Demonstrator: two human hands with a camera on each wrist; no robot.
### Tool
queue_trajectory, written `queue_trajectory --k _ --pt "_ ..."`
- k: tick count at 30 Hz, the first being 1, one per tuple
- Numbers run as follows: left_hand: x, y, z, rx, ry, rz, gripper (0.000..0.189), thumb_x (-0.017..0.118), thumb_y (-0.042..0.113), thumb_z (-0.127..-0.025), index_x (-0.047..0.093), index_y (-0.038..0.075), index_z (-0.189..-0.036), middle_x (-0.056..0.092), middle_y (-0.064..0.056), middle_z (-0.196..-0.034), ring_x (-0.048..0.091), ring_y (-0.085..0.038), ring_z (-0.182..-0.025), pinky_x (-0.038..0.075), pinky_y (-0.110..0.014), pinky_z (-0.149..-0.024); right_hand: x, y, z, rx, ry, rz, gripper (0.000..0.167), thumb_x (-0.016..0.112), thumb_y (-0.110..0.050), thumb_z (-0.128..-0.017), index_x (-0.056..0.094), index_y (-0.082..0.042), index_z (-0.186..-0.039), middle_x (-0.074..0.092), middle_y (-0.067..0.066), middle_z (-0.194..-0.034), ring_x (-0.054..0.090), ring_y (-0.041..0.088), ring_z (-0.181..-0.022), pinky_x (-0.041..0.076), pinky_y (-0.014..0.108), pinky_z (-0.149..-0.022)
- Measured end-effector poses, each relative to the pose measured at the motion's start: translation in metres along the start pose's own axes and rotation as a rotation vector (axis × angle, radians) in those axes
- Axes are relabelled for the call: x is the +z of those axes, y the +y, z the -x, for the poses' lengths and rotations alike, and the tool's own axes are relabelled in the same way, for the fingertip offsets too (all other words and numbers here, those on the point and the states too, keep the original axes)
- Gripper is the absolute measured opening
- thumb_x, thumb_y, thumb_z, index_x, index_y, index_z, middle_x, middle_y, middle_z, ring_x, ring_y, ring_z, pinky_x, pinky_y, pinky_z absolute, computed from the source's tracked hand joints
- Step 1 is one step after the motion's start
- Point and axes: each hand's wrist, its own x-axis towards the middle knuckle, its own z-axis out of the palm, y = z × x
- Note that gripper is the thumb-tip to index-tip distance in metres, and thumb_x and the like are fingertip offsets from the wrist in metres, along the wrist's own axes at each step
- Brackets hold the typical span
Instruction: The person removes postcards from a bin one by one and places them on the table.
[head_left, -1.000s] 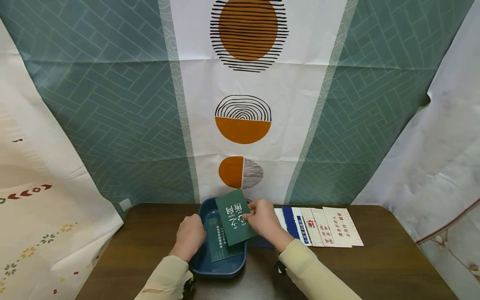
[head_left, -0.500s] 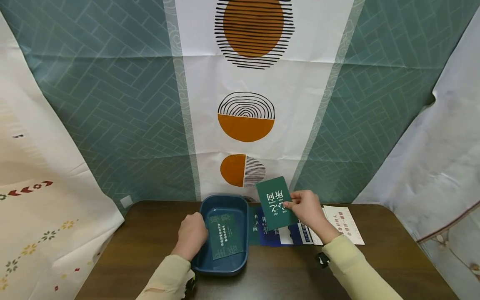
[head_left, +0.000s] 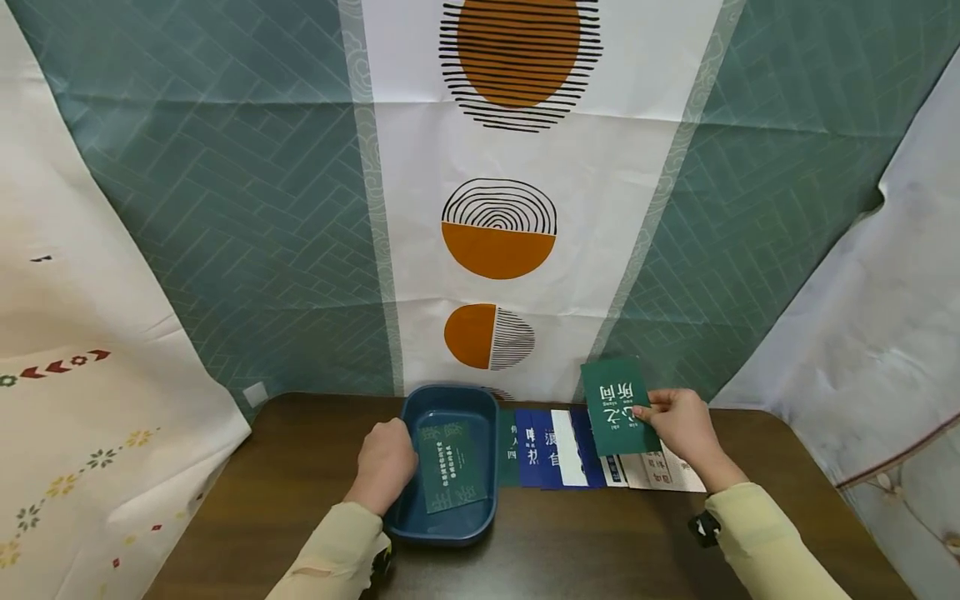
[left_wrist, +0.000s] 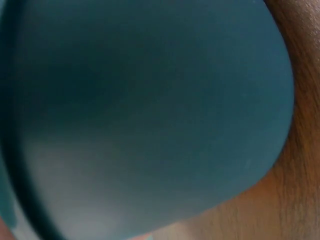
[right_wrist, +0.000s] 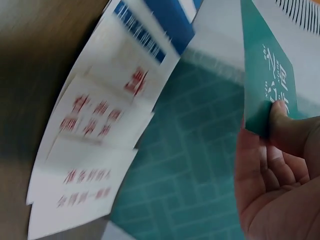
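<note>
My right hand [head_left: 682, 429] pinches a green card [head_left: 617, 407] with white characters between thumb and fingers. In the right wrist view, the card [right_wrist: 267, 70] stands up from the thumb, above a row of cards [right_wrist: 85, 145]. At the left rim of a deep blue tray [head_left: 441, 533], my left hand [head_left: 386, 467] grips the side with curled fingers. Another green card [head_left: 453, 479] lies inside this tray. The left wrist view is filled by the tray's outer wall [left_wrist: 160, 115]; the left fingers do not show there.
Overlapping green, blue and white cards [head_left: 536, 450] form a row right of the tray, along the back of the brown wooden table [head_left: 570, 542]. A patterned cloth [head_left: 300, 250] hangs behind the table, with pale cloths [head_left: 90, 375] at the sides.
My right hand has carried the green card from over the tray to the right, above the row's right part. My left hand has stayed at the tray's rim.
</note>
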Motion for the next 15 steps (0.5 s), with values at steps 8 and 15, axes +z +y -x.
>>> queue_trajectory --k 8,15 --pt "0.002 0.002 -0.001 0.006 0.004 0.009 0.014 0.062 0.006 -0.082 0.065 -0.006 -0.088 0.063 -0.016 -0.071 0.055 -0.019 -0.051 0.044 -0.031 -0.04 -0.027 0.037 0.002 0.054 0.062 0.087 0.057 0.063 -0.035 -0.088 0.056 0.012 -0.119 0.058 0.032 -0.117 0.057 0.044 -0.103 0.053 0.043 -0.07" --pt "0.0 0.001 0.0 -0.019 -0.011 0.019 0.013 0.061 0.005 -0.082 0.065 -0.006 -0.087 0.062 -0.015 -0.069 0.055 -0.019 -0.051 0.043 -0.03 -0.04 -0.045 0.072 -0.002 0.126 0.194 0.146 0.048 0.059 -0.028 -0.09 0.058 0.012 -0.117 0.058 0.031 -0.117 0.051 0.049 -0.104 0.047 0.052 -0.076"
